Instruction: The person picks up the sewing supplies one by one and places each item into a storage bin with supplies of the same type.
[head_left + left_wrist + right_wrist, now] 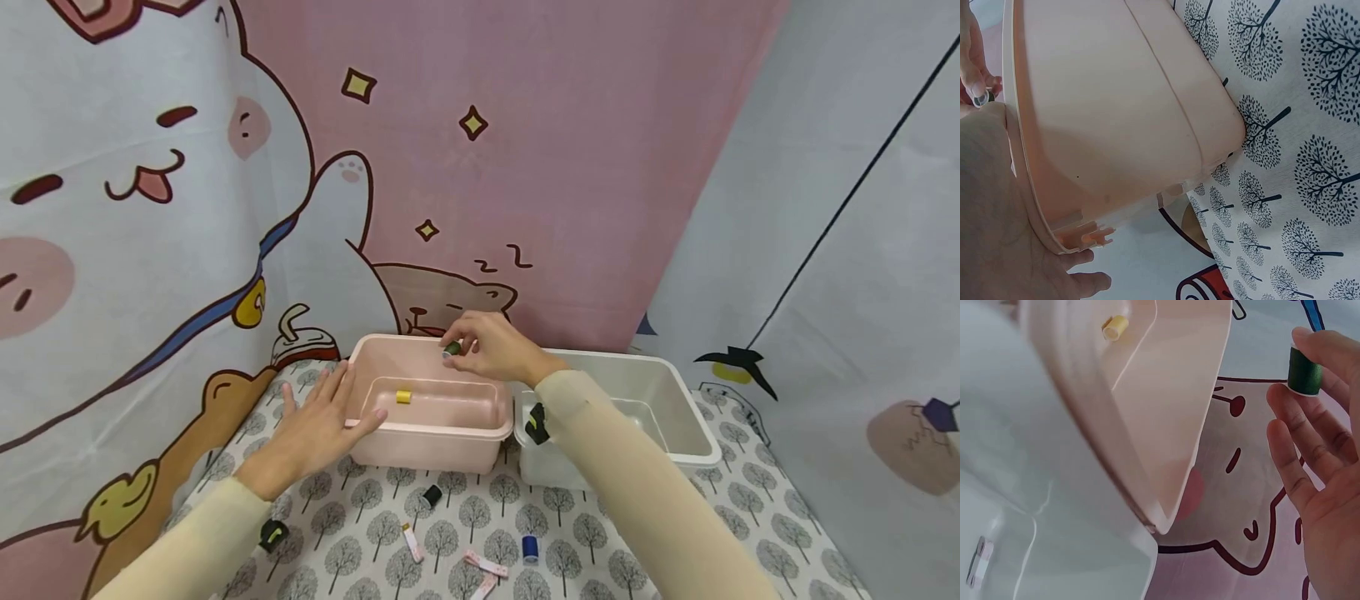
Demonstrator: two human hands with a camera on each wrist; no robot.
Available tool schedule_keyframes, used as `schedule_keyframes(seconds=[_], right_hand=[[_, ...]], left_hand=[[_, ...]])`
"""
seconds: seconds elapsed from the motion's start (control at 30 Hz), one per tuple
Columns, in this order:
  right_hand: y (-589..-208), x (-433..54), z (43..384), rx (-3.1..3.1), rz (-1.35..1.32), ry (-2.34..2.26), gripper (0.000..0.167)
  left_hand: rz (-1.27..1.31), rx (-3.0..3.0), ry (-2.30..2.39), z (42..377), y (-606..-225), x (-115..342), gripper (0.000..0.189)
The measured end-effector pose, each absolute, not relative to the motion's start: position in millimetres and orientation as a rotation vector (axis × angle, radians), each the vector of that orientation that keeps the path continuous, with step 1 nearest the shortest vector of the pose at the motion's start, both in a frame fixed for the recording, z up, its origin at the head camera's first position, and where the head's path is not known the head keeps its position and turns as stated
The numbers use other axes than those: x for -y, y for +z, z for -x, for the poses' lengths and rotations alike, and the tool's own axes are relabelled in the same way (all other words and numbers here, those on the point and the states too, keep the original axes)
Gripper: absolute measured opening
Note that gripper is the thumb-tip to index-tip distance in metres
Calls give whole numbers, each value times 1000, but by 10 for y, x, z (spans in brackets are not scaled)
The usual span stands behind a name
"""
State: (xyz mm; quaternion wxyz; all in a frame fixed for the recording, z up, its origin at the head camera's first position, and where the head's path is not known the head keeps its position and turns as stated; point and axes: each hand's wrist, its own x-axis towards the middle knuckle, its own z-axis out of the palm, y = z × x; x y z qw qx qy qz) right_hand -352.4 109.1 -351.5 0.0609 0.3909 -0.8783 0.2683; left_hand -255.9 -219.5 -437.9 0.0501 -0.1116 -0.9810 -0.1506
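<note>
My right hand (pixel 495 343) pinches a green thread spool (pixel 1305 372) between thumb and fingers, above the back part of a pink plastic bin (pixel 427 450). Inside that bin a yellow thread spool (pixel 403 397) lies on its side on the floor. My left hand (pixel 311 421) is at the bin's left end with its fingers spread and straight. In the left wrist view its palm overlaps the pink rim (pixel 1017 134), and the fingertips show beyond the bin's corner.
A white bin (pixel 615 358) stands against the pink bin's right side, with a small pale strip (pixel 980 562) inside. On the tree-print cloth in front lie a black spool (pixel 431 497), a blue spool (pixel 530 550) and several pale pink strips (pixel 412 542). Printed curtains (pixel 600 167) hang behind.
</note>
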Motion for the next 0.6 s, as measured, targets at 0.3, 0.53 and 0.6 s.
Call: schedule_keyframes(seconds=[0.3, 0.53, 0.6], right_hand=[[-3574, -964, 3619, 2685, -1164, 797, 23], [-3593, -914, 3728, 2723, -1087, 788, 22], [-3584, -902, 3747, 2736, -1068, 791, 23]], left_hand=[[324, 3002, -465, 2544, -4411, 2193, 111], [331, 2997, -456, 2576, -4401, 2195, 110], [329, 2997, -453, 2585, -4392, 2199, 110]])
